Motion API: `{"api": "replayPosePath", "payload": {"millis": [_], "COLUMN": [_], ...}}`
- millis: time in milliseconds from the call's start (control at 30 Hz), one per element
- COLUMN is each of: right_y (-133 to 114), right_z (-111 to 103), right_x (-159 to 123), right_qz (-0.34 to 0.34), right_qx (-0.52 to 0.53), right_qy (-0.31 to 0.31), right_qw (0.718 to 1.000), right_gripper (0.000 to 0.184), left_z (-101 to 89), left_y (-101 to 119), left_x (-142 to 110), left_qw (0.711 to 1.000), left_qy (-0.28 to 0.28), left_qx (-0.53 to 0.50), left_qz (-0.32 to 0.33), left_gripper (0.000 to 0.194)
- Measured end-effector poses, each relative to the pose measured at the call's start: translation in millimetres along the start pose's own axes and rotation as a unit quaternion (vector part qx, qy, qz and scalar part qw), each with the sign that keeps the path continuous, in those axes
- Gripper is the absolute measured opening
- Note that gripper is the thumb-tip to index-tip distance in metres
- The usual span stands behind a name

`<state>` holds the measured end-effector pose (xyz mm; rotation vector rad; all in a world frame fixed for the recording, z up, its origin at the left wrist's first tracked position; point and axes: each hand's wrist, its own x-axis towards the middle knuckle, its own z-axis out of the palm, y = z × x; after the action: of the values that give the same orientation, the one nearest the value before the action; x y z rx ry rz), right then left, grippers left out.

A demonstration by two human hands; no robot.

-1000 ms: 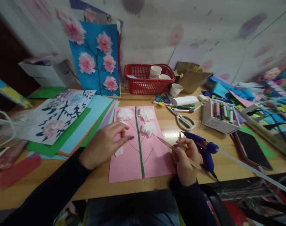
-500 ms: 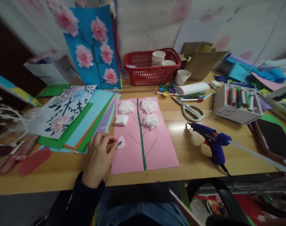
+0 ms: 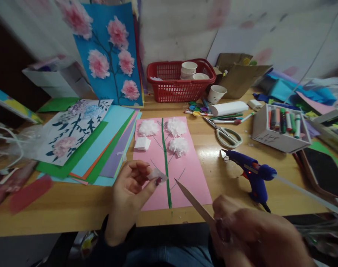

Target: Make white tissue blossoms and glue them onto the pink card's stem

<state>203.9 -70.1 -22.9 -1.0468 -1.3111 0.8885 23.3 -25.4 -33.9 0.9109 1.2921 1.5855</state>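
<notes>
My left hand (image 3: pixel 132 191) pinches a small piece of white tissue paper (image 3: pixel 161 175) between thumb and fingers, just above the pink sheet (image 3: pixel 192 187). My right hand (image 3: pixel 249 231), blurred and close to the camera, is closed around a long pale stick (image 3: pixel 195 202) that tapers to a dark point. The stick's tip is aimed at the tissue, a short gap away. On the sheet are a green painted stem (image 3: pixel 166 159), thin drawn branches and fluffy white paper flowers (image 3: pixel 176 127). A small stack of white tissue squares (image 3: pixel 142 143) lies at its left edge.
A blue glue gun (image 3: pixel 248 165) with a lit red light rests at the right, near scissors (image 3: pixel 227 135) and a box of markers (image 3: pixel 280 129). Coloured paper sheets (image 3: pixel 113 157) lie left. Behind stand a red basket (image 3: pixel 180 89) and a blue flower picture (image 3: pixel 107 89).
My left hand has lifted the tissue piece off the sheet's left side and moved it right. My right hand has come into view from below with the stick.
</notes>
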Motion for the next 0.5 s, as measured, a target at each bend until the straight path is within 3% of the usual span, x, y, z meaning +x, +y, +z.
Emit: {"api": "replayPosePath", "payload": {"millis": [167,233,300,367,500], "right_y": [-4,-2,3,8,14], "right_z": [18,16,12,8,9], "right_x": [10,11,14,18,26], "right_qz": [0.025,0.038,0.027,0.012,0.011], "right_qx": [0.047,0.058,0.074,0.068,-0.053], "right_qy": [0.086,0.092,0.066,0.033,-0.042], "right_qw": [0.995,0.993,0.995,0.997,0.998], "right_gripper": [0.009,0.009,0.007,0.009,0.022], "left_z": [10.1,11.9,13.1,14.3,17.6], "left_y": [-3,-2,-1,-1,-2], "left_x": [-2,-2,-2,-4,-9], "left_qw": [0.997,0.995,0.992,0.99,0.985], "left_qy": [-0.06,-0.083,-0.102,-0.111,-0.112], "left_qx": [0.0,0.02,0.042,0.059,0.111], "left_qz": [-0.041,-0.057,-0.063,-0.065,-0.067], "left_gripper": [0.033,0.023,0.011,0.014,0.019]}}
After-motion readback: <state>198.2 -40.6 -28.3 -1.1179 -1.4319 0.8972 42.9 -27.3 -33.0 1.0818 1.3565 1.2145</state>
